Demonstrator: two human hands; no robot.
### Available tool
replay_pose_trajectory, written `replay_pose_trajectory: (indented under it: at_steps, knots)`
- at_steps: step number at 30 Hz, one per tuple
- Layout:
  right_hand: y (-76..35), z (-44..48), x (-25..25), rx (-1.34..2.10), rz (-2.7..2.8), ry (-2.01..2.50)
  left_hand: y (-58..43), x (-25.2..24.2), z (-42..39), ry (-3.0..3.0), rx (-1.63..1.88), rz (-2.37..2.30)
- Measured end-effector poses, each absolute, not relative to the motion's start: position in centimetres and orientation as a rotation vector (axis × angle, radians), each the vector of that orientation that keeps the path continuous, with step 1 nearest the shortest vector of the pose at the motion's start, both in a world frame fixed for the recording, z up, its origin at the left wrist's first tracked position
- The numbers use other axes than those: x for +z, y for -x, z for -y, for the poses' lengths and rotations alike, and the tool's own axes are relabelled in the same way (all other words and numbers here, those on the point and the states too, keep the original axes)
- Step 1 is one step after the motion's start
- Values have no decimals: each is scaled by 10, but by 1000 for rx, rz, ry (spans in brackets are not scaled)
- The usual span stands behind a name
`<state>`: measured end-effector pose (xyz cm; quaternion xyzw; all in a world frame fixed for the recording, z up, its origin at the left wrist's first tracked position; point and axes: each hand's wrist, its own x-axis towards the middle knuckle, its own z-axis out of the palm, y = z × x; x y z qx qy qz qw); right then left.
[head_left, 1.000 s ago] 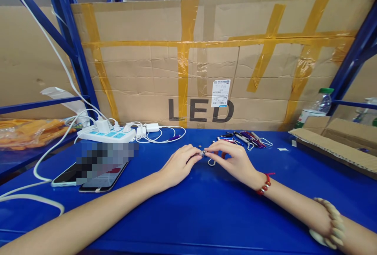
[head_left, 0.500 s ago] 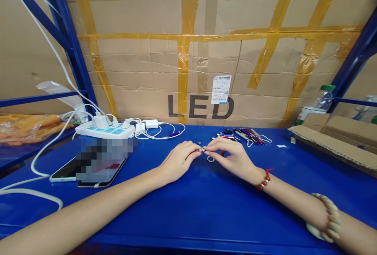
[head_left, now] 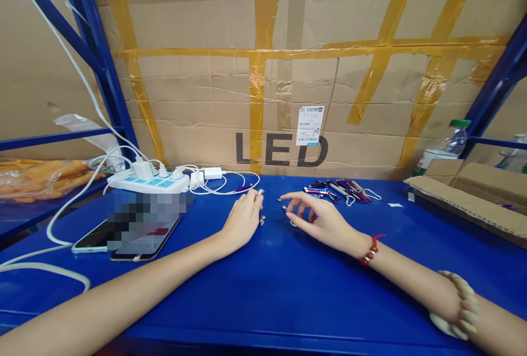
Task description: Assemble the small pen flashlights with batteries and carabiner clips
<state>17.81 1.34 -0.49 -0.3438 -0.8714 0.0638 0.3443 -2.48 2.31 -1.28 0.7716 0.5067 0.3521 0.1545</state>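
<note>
My left hand [head_left: 244, 220] is closed, with a small shiny metal piece [head_left: 261, 192] at its fingertips. A second small silver piece [head_left: 262, 220] lies on the blue tabletop [head_left: 263, 290] beside that hand. Across a short gap, my right hand [head_left: 323, 218] is open, thumb and index finger apart. Near its fingertips is a small dark-and-silver piece [head_left: 284, 209]; whether they touch, I cannot tell. Another tiny round piece [head_left: 279, 199] sits just behind it. A silver ring [head_left: 293, 223] shows partly under my right thumb.
Several coloured pens and clips [head_left: 346, 190] lie behind my right hand. At left are a power strip [head_left: 164, 181] with white cables and two phones [head_left: 144, 241]. An open cardboard box [head_left: 465, 197] and a bottle [head_left: 442, 147] stand at right. A large cardboard sheet [head_left: 197, 98] closes the back.
My hands have separated from the small metal piece they pinched together. The left has drawn leftward with a metal piece at its fingertips; the right has opened. Small pieces now show between them.
</note>
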Motion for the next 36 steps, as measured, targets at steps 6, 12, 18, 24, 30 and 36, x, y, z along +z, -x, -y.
replay_pose_trajectory:
  at_steps: [6,12,18,24,30,36]
  knots:
    - [-181,-14,-4,64,2450,803,22,-12,-20,-2177,897,-1605]
    - [-181,-14,-4,41,2464,806,22,-16,-21,-2299,794,-1580]
    - [-181,-14,-3,43,2485,826,26,-23,-29,-2283,839,-1527]
    - [-181,-15,-5,45,2488,837,26,-21,-28,-2254,836,-1528]
    - [-182,-17,-6,42,2500,844,26,-20,-31,-2250,846,-1516]
    - [-182,-20,-6,34,2513,844,25,-17,-33,-2291,844,-1408]
